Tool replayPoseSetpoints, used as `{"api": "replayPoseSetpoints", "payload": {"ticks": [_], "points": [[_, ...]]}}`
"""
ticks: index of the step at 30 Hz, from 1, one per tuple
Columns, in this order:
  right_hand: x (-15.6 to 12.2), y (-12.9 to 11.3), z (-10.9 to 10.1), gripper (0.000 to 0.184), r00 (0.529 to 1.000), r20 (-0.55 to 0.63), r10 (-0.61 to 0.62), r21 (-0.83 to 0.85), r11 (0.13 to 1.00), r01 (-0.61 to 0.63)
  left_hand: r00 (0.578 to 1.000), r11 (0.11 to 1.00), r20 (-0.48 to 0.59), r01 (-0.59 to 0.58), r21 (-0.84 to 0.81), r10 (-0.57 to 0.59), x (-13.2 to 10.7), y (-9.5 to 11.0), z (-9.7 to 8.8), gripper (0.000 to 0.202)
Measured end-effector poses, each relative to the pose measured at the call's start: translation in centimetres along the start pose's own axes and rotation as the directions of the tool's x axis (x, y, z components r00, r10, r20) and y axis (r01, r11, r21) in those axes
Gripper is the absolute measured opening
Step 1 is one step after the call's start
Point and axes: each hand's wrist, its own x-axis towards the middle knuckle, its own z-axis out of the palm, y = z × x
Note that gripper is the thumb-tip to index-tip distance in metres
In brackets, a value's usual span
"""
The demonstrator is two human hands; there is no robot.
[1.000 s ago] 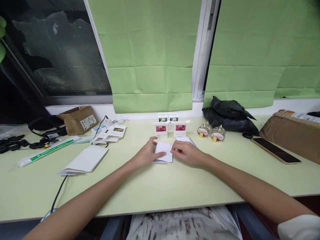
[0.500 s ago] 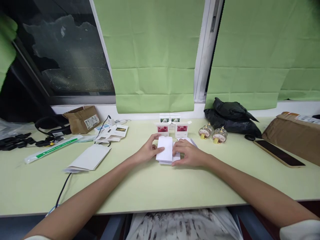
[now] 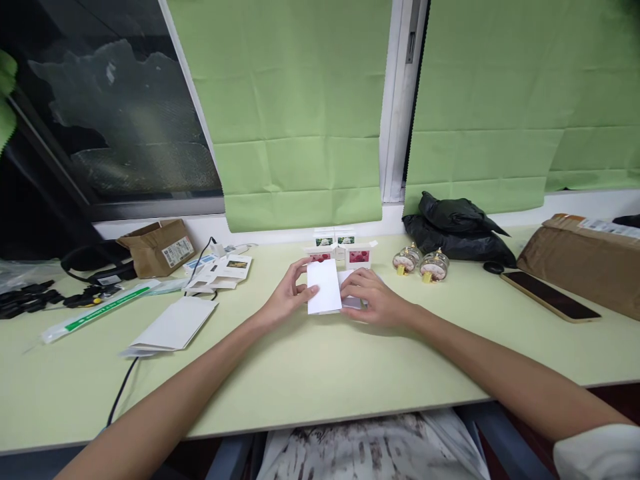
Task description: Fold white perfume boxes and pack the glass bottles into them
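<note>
Near the middle of the table, a blank white paper box [image 3: 324, 288], seemingly folded flat, is held between my hands. My left hand [image 3: 289, 293] grips its left edge, with the thumb lying on the white face. My right hand [image 3: 374, 297] has its fingers bent around the right-hand part of the card, where a flap and a bit of printed colour show. The fingers partly cover that side. Just behind stand small white boxes with pink flower pictures [image 3: 359, 258], and behind them boxes with white flower pictures [image 3: 345, 239].
Round glass bottles with gold parts [image 3: 434, 266] stand right of the boxes. Farther right are black plastic bags [image 3: 460, 233], a phone [image 3: 550, 297] and a brown parcel [image 3: 585, 260]. Leftward lie flat white cards [image 3: 173, 325], printed cartons [image 3: 225, 272] and an opened brown box [image 3: 159, 248].
The white paper box has been lifted and tilted up slightly between my hands, and the layers beneath it show less. The whole view has shifted a little.
</note>
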Motion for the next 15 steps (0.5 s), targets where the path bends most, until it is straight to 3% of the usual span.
{"api": "replayPoseSetpoints", "payload": {"ticks": [3,8,12,15], "points": [[0.0,-0.1,0.0,0.016,0.999,-0.032,-0.021,-0.022,1.000,0.020,1.000,0.999,0.007,0.003,-0.053,-0.002,-0.2,0.8,0.3,0.073],[0.2,-0.5,-0.2,0.014,0.996,-0.069,-0.058,-0.051,0.997,0.054,0.994,0.968,0.033,0.108,-0.227,-0.103,-0.3,2.3,0.0,0.081],[0.1,-0.8,-0.1,0.011,0.985,-0.158,-0.062,-0.054,0.997,0.054,0.991,0.936,0.061,0.135,-0.324,-0.122,-0.5,3.3,-0.4,0.078],[-0.1,-1.1,0.1,0.033,0.967,-0.254,0.021,-0.035,0.999,-0.031,0.986,0.923,0.115,0.152,-0.353,-0.118,-0.7,4.0,-0.3,0.074]]}}
